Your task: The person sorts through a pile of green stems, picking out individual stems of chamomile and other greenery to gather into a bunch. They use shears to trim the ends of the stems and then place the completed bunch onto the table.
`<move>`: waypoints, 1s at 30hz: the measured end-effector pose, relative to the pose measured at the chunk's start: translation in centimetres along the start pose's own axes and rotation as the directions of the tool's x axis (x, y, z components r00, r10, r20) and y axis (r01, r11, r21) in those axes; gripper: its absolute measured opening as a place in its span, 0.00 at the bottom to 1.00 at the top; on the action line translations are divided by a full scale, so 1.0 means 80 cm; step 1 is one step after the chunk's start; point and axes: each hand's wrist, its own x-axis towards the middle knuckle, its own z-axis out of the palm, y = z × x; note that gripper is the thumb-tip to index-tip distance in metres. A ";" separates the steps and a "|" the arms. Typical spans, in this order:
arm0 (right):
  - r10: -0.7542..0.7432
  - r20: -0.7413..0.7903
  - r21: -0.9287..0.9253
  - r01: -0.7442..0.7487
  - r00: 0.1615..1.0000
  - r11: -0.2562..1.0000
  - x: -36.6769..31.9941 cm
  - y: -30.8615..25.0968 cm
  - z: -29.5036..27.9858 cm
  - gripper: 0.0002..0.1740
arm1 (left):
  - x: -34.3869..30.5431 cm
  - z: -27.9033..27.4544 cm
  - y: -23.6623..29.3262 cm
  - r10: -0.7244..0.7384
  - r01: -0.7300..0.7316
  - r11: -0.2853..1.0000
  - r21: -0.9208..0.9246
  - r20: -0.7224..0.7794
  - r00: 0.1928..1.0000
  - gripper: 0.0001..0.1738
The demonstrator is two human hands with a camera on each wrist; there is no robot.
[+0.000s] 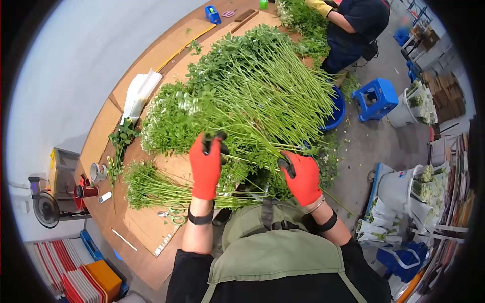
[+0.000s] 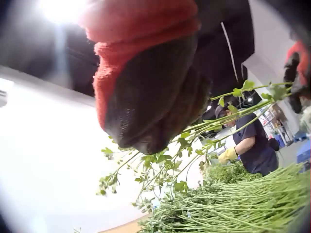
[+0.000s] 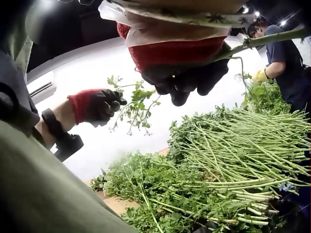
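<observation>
**Heap of stems (image 1: 273, 81) lay lined up: tops left, cut ends right**

The worktop (image 1: 146, 265) spread under the heap and past its left side, giving long stems room to lie flat. The heap's bare ends faced your right, presumably so that a stem could be drawn out by its end. Another person (image 1: 356, 30) stood beyond the heap. A blue stool (image 1: 376, 98) stood on the floor to the heap's right. A smaller bunch (image 1: 156, 187) lay nearer you than the heap, toward its left, tops pointing the same way, which probably kept both in matching order. White wrapping (image 1: 139, 96) sat left of the heap, apart from the loose greenery.

Leafy stems (image 2: 184, 142) hung above the heap's near side, running from your right hand (image 1: 301, 177) to your left hand (image 1: 205, 169). Your right fingers curled round and pinched them, likely to steady them and leave the foliage exposed. Your left fingers were curled beside the leafy part; whether they pinched it could not be told. Green-handled scissors (image 1: 178, 220) lay nearer you than the heap, near the smaller bunch, perhaps for easy reach.
</observation>
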 end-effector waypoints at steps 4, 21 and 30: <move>-0.084 -0.105 -0.058 0.078 0.991 0.995 0.004 -0.002 0.002 0.22 | -0.031 0.030 -0.011 0.315 -0.300 0.930 0.211 -0.040 0.948 0.21; -0.249 -0.164 -0.286 0.195 0.955 0.938 -0.005 0.004 -0.009 0.28 | 0.021 -0.021 0.001 0.259 -0.283 0.959 -0.003 -0.392 0.883 0.10; -0.195 -0.264 -0.356 0.093 0.945 0.930 -0.001 0.013 -0.009 0.29 | -0.043 -0.019 -0.026 -0.130 0.119 0.991 0.061 0.639 0.758 0.35</move>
